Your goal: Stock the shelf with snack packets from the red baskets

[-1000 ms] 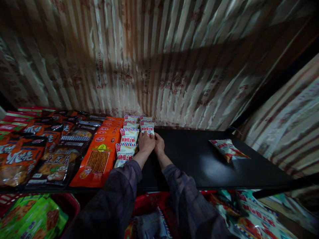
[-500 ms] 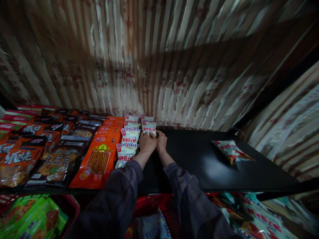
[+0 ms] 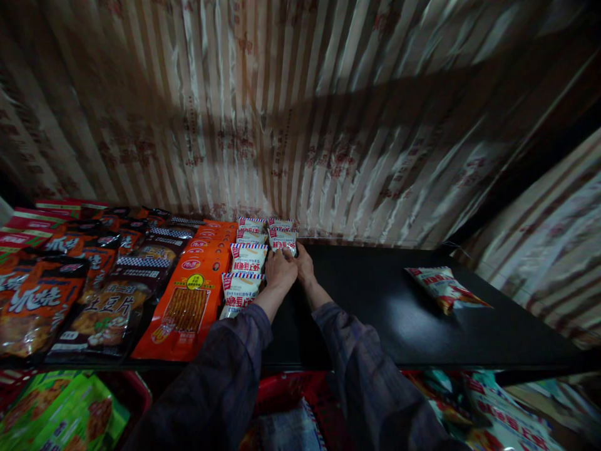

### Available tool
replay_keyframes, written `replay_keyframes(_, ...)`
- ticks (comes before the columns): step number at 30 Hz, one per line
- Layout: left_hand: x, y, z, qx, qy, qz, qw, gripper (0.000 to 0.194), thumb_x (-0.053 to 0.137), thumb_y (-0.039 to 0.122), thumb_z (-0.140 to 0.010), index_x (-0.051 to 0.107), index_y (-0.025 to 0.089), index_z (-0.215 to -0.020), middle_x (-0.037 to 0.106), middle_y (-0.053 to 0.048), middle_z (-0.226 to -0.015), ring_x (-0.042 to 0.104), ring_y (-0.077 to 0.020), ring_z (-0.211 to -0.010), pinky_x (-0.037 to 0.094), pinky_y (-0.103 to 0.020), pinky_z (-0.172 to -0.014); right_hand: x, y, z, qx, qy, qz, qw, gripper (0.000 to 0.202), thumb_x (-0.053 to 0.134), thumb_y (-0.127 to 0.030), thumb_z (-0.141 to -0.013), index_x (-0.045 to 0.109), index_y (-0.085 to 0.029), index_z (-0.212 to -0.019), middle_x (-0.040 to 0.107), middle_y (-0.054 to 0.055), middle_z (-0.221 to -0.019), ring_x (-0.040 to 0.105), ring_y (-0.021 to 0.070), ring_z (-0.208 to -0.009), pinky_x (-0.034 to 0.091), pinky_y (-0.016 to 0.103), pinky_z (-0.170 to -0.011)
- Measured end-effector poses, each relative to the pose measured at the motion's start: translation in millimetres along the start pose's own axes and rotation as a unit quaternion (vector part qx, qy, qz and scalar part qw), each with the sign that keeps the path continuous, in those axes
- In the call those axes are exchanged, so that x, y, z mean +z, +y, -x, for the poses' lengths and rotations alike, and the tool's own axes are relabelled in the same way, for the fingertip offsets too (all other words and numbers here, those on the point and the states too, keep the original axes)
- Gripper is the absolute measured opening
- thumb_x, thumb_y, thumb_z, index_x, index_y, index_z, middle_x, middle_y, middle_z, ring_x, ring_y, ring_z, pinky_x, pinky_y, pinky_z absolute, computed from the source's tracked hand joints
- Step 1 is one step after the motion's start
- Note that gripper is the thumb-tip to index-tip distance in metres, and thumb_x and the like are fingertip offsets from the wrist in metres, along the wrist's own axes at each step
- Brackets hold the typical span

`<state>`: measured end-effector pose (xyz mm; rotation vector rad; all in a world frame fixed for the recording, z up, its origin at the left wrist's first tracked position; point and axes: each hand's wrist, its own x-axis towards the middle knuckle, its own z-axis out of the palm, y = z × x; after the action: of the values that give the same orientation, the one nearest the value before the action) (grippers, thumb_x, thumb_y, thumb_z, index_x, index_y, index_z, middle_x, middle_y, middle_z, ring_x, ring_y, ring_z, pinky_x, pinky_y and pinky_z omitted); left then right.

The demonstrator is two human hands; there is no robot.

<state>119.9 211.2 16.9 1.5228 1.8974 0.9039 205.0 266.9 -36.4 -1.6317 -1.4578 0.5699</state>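
Observation:
My left hand [image 3: 280, 270] is closed over the lower front of a small white snack bag [image 3: 283, 238] with red lettering and a striped top edge. Pressed against the same bag from the right is my right hand [image 3: 306, 266], its fingers curled at the bag's edge and partly hidden. The bag leans in front of another like it near the back of the black shelf [image 3: 357, 294]. Just left of my hands runs a column of matching white bags [image 3: 248, 258], overlapping from back to front.
Orange stick-snack packets [image 3: 181, 307], brown potato-chip bags [image 3: 106, 313] and orange-black bags [image 3: 44, 300] fill the left side. A lone snack bag [image 3: 444, 288] lies at the right. Below are a red basket [image 3: 323, 394] and green packets [image 3: 70, 413]. Striped, wrinkled sheeting [image 3: 291, 125] hangs behind.
The view has shifted slightly, so the shelf's right end appears a little farther right and lower. Both hands stay at the same white bag, with hardly any movement.

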Motion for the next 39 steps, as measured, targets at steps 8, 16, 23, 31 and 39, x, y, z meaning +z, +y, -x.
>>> replay_keyframes(8,-1.0,-1.1,0.7,0.003,-0.001,0.007,1.0,0.038,0.035,0.033,-0.093,0.061,0.014,-0.113,0.06,-0.017,-0.124,0.056,-0.0268,-0.117,0.042,-0.033,-0.095,-1.2,-0.9,0.7,0.0,0.003,-0.013,1.0,0.048,0.062,-0.038,-0.081,0.056,-0.021,-0.125,0.071,0.008,-0.106,0.065,0.0246,-0.101,0.049,0.036,-0.088)
replay_keyframes(16,-5.1,0.1,8.0,0.003,0.0,0.013,1.0,0.034,0.039,0.032,-0.092,0.061,0.015,-0.111,0.06,-0.017,-0.122,0.056,-0.027,-0.116,0.042,-0.033,-0.095,-0.8,1.2,6.0,0.005,0.011,-0.018,1.0,0.056,0.061,-0.04,-0.081,0.05,-0.019,-0.132,0.068,0.011,-0.115,0.065,0.0252,-0.102,0.048,0.038,-0.091)
replay_keyframes(23,-5.5,1.6,25.2,0.021,-0.019,0.048,0.998,0.027,0.043,0.028,-0.09,0.063,0.018,-0.105,0.064,-0.013,-0.119,0.057,-0.0228,-0.116,0.042,-0.03,-0.096,-13.2,3.8,15.6,-0.002,0.034,-0.012,0.999,0.05,0.058,-0.033,-0.081,0.053,-0.016,-0.128,0.063,0.014,-0.124,0.058,0.0258,-0.117,0.042,0.041,-0.1)
replay_keyframes(31,-14.5,-7.8,77.5,0.033,-0.07,0.114,0.99,0.03,0.047,0.018,-0.086,0.063,0.018,-0.111,0.068,-0.011,-0.116,0.062,-0.0218,-0.109,0.046,-0.032,-0.093,-41.5,-9.8,72.3,-0.025,0.024,-0.013,0.999,0.028,0.053,-0.026,-0.082,0.066,-0.019,-0.106,0.07,0.009,-0.11,0.063,0.0234,-0.106,0.046,0.04,-0.096)
replay_keyframes(39,-44.0,-72.2,183.1,0.045,-0.168,0.176,0.969,0.034,0.049,0.012,-0.083,0.063,0.022,-0.112,0.069,-0.004,-0.115,0.064,-0.0153,-0.102,0.048,-0.025,-0.091,-63.2,-16.3,212.7,-0.069,-0.069,-0.072,0.993,0.029,0.045,-0.022,-0.085,0.07,-0.021,-0.1,0.071,0.005,-0.106,0.065,0.0198,-0.102,0.048,0.034,-0.094)
